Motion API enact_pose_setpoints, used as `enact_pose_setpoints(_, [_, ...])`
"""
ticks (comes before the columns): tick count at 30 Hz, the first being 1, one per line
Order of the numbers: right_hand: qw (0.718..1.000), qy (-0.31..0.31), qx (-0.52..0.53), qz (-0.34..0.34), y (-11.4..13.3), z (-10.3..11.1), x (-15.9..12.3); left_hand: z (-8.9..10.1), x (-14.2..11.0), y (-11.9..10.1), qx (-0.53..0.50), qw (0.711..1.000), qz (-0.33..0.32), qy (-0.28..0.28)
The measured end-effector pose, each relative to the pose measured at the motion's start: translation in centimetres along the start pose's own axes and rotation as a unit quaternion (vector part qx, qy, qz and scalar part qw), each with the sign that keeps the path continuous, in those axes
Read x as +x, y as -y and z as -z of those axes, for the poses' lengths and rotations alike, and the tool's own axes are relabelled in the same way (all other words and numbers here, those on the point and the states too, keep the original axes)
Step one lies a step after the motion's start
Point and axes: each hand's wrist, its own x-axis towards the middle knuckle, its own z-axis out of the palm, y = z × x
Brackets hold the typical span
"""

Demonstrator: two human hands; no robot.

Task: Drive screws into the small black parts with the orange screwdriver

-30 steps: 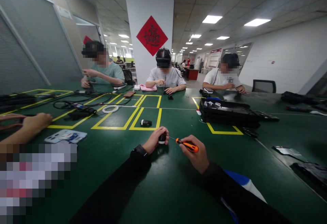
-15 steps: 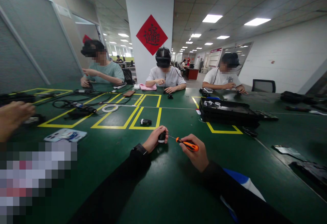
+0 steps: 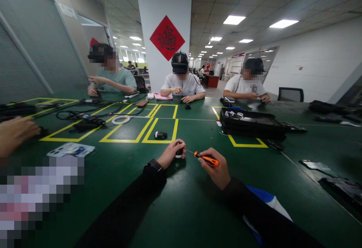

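My left hand (image 3: 171, 155) is closed around a small black cylindrical part (image 3: 178, 151) with a white band at its lower end, held just over the green table. An orange-and-black screwdriver (image 3: 208, 159) sits in my right hand (image 3: 217, 169), fingers wrapped on its handle. Its thin shaft points left at the side of the black part; whether the tip touches a screw is too small to tell. Beyond my left hand, a similar black-and-white cylindrical part (image 3: 160, 135) lies inside a yellow taped rectangle.
A black tray (image 3: 249, 125) with small parts stands at the right. A phone (image 3: 71, 149) lies left, near a co-worker's hand (image 3: 17, 135). Cables (image 3: 73, 116) and a white coil (image 3: 120, 120) lie farther back. A blue-and-white item (image 3: 267, 201) is under my right forearm. Three people sit opposite.
The view has shifted very slightly. Both my hands keep nearly the same pose, with the screwdriver still against or close to the black part. The co-worker's hand at the left has moved a little.
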Motion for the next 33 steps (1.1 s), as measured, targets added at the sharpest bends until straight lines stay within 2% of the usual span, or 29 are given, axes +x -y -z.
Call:
enact_pose_setpoints(5, [0.999,-0.004,0.030,-0.032,-0.6,-0.1,0.1,0.1,0.0,0.0,0.017,1.000,-0.007,0.003])
enact_pose_setpoints(8, [0.990,0.015,0.084,-0.108,-2.1,0.0,0.4,0.1,0.0,0.1,0.033,0.999,-0.025,-0.032])
enact_pose_setpoints(11, [0.966,0.049,0.150,-0.207,-3.5,0.3,0.9,0.1,0.0,0.1,0.071,0.995,-0.048,-0.059])
enact_pose_setpoints(14, [0.942,0.082,0.170,-0.277,-4.2,0.6,1.3,0.0,-0.1,0.1,0.101,0.991,-0.063,-0.056])
enact_pose_setpoints(16, [0.938,0.103,0.149,-0.296,-4.2,0.6,1.4,0.0,-0.1,0.1,0.112,0.990,-0.065,-0.047])
enact_pose_setpoints(18, [0.952,0.110,0.106,-0.267,-4.0,0.5,1.4,0.0,-0.1,0.1,0.119,0.990,-0.062,-0.043])
enact_pose_setpoints(21, [0.983,0.097,0.013,-0.155,-3.9,0.6,1.2,-0.1,-0.1,0.0,0.129,0.989,-0.057,-0.048])
enact_pose_setpoints(24, [0.987,0.106,-0.081,-0.086,-4.3,0.7,0.9,-0.2,-0.2,-0.1,0.169,0.982,-0.064,-0.048])
enact_pose_setpoints(29, [0.973,0.124,-0.178,-0.078,-5.3,0.5,0.8,-0.4,-0.4,-0.5,0.243,0.963,-0.098,-0.056])
enact_pose_setpoints(33, [0.970,0.132,-0.189,-0.071,-5.1,0.5,0.9,-0.1,-0.2,-0.2,0.256,0.960,-0.099,-0.052])
